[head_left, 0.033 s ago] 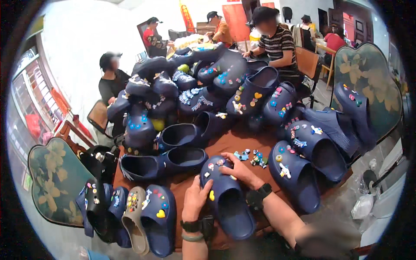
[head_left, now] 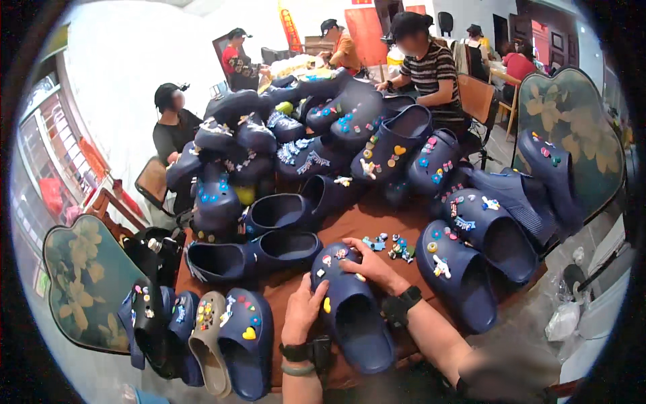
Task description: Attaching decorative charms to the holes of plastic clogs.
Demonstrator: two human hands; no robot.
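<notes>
A navy clog point(head_left: 369, 331) lies at the front edge of the table, its toe pointing away from me and small charms on its upper. My left hand point(head_left: 304, 311) grips its left side, thumb against the upper near a yellow charm point(head_left: 327, 305). Over the right side of the toe bends my right hand point(head_left: 372, 266), fingers at the charms there; their tips are partly hidden. Just beyond that hand lie loose blue and green charms point(head_left: 402, 249). Another decorated navy clog point(head_left: 464, 283) sits to the right, and plain-looking navy clogs point(head_left: 288, 244) lie behind my left hand.
A large heap of navy clogs point(head_left: 323, 158) covers the far part of the brown-covered table point(head_left: 279, 286). At lower left, a beige clog point(head_left: 210, 350) stands beside more navy ones. Padded chair backs point(head_left: 91, 289) flank the table. Several people point(head_left: 431, 71) sit farther back.
</notes>
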